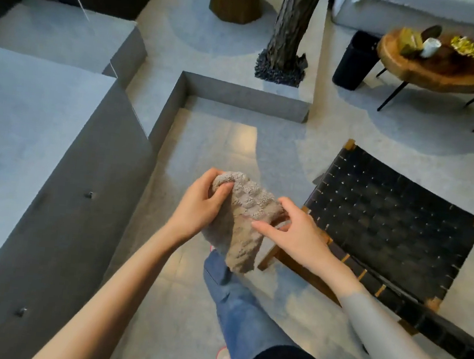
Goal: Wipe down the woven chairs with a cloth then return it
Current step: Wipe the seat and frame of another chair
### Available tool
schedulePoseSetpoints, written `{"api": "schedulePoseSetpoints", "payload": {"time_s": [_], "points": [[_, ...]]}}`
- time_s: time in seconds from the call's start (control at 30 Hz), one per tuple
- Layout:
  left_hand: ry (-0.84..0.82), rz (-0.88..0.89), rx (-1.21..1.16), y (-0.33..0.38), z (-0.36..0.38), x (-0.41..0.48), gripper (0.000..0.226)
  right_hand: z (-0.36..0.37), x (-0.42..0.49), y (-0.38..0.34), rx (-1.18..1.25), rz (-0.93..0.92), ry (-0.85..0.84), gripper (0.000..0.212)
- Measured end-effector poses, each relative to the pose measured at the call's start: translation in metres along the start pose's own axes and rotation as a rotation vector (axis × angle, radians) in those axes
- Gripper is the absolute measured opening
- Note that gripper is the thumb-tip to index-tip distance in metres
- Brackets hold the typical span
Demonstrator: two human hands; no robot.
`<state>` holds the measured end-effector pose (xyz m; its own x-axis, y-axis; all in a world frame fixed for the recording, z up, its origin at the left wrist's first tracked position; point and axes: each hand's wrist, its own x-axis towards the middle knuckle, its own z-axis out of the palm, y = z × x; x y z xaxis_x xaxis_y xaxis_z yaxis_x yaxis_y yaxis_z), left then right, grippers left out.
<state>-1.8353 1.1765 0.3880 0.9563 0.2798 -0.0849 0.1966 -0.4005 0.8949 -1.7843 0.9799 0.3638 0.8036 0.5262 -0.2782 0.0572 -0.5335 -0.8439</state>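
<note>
A beige textured cloth (242, 223) hangs bunched between my two hands at the middle of the head view. My left hand (201, 204) grips its upper left end with curled fingers. My right hand (291, 232) pinches the cloth's right side, thumb stretched across the front. A black woven chair (391, 230) with a wooden frame stands just right of my hands, its seat bare. The cloth is held in the air left of the chair, not touching it.
Grey concrete steps (44, 135) and a low ledge (239, 92) fill the left and middle. A tree trunk (288, 38), a black bin (356, 60) and a round wooden table (457, 71) with small items stand at the back right. My jeans leg (240, 302) is below.
</note>
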Motion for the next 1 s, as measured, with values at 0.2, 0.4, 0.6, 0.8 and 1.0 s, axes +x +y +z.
{"api": "schedulePoseSetpoints", "payload": {"time_s": [0.2, 0.4, 0.6, 0.8, 1.0], "points": [[-0.065, -0.047, 0.101, -0.003, -0.033, 0.136, 0.031, -0.029, 0.121, -0.001, -0.136, 0.061, 0.11, 0.028], [-0.26, 0.014, 0.09, 0.022, -0.048, 0.267, 0.034, -0.072, 0.215, -0.023, -0.252, 0.072, 0.244, 0.031], [-0.512, 0.094, 0.089, 0.042, -0.024, 0.386, 0.029, -0.111, 0.265, -0.022, -0.113, 0.252, 0.365, 0.013], [-0.887, 0.185, 0.061, 0.042, 0.013, 0.502, 0.03, -0.128, 0.304, -0.011, 0.001, 0.446, 0.625, 0.013], [-1.333, 0.592, 0.499, 0.072, 0.056, 0.592, 0.034, -0.135, 0.334, -0.031, 0.054, 0.547, 0.888, 0.015]]}}
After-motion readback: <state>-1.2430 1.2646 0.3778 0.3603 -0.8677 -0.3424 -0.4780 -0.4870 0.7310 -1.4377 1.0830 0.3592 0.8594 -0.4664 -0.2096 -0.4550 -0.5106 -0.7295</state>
